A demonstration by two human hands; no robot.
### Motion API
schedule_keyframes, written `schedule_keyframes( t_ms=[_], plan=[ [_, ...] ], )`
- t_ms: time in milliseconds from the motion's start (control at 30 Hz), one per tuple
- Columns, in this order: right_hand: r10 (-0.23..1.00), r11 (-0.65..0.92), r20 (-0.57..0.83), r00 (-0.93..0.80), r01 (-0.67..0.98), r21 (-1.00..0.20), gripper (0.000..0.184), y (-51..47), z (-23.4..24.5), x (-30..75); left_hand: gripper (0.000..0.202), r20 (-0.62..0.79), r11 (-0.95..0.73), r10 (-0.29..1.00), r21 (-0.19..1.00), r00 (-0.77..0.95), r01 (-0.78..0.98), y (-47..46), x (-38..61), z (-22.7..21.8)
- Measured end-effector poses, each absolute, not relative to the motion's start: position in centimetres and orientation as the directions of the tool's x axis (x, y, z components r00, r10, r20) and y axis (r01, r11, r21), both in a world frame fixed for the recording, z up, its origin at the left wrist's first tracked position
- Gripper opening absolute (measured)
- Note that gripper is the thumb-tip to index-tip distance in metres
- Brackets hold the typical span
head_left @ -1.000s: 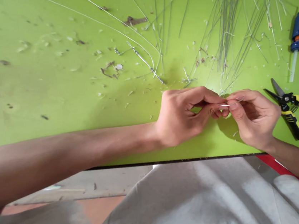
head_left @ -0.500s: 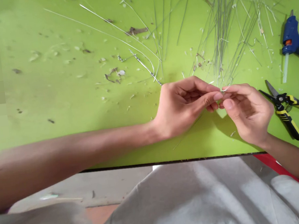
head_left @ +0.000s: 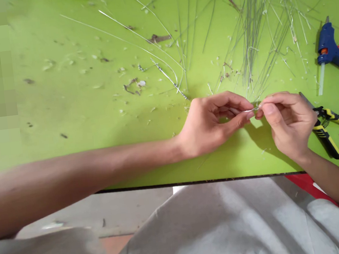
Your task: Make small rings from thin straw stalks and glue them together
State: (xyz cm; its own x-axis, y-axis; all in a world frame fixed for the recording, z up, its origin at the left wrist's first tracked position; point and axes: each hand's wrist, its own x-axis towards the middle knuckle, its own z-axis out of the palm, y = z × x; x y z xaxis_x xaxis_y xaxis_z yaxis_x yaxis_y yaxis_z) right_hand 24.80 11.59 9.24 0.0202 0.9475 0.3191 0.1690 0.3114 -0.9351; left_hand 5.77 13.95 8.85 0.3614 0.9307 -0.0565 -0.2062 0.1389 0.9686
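Two tools lie toward the right of your green counter [head_left: 61, 94]: a blue glue gun [head_left: 328, 47] and yellow-handled snips [head_left: 327, 141]. Loose thin wires [head_left: 254, 40] spread across the counter beyond your hands. Your left hand [head_left: 212, 124] and right hand [head_left: 288, 123] both pinch narrowly, thumb to fingertips, holding a short thin wire [head_left: 251, 110] between them above the counter.

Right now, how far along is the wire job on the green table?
Looks done: a long curved wire lies bent on the green table, with scraps nearby. In hand: the left hand and right hand pinch a short thin wire between them. Left: a loose bunch of straight wires lies untouched near the blue hot glue gun and yellow-and-black snips.
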Motion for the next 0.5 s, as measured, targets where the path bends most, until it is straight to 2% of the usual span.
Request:
schedule_keyframes(
  t_ms=[133,300,500],
  plan=[
    [0.953,0.294,0.301,0.015,0.17,-0.94,0.008,11.47,9.27,24.75,0.014,-0.047,0.132,0.924,0.971,0.38,-0.2,13.94,5.76,9.02],
    [0.93,0.348,0.364,0.054,0.192,-0.918,0.004,11.61,9.5,24.56,0.014,-0.005,0.1,0.914,0.972,0.405,-0.214,14.03,5.54,8.92],
    [0.922,0.384,0.388,0.003,0.136,-0.913,0.013,11.79,9.56,24.71,0.019,0.034,0.098,0.894,0.958,0.446,-0.269,14.22,5.08,8.71]
  ],
)
